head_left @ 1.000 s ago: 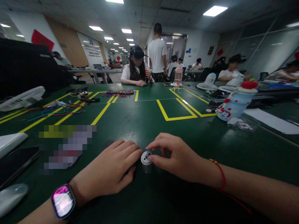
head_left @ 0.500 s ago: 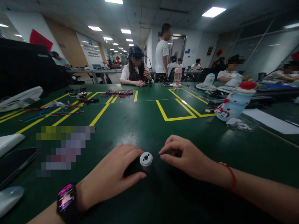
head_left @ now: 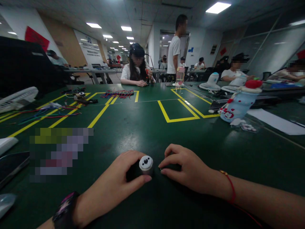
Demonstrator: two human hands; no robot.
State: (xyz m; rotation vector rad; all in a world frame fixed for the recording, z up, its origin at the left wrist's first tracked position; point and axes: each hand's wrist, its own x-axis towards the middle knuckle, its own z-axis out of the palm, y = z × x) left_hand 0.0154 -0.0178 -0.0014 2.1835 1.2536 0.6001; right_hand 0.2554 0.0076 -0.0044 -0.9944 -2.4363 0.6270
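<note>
Left hand (head_left: 113, 183) around an upright metal cylinder (head_left: 146, 164); right hand (head_left: 188, 170) beside it.
The cylinder stands on the green surface (head_left: 140, 128), its pale, holed end facing up. Left fingers are spread about it, forefinger at the far side, thumb near the base; firmness of grip cannot be told. Right forefinger and thumb nearly meet, apart from the cylinder; whether they pinch anything is unclear.

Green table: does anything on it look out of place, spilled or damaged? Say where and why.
The heaped coloured wires, far side left of centre, look untidy: they sprawl across the yellow tape. The metal cylinder stands upright by the left hand; no spill or damage shows.
</note>
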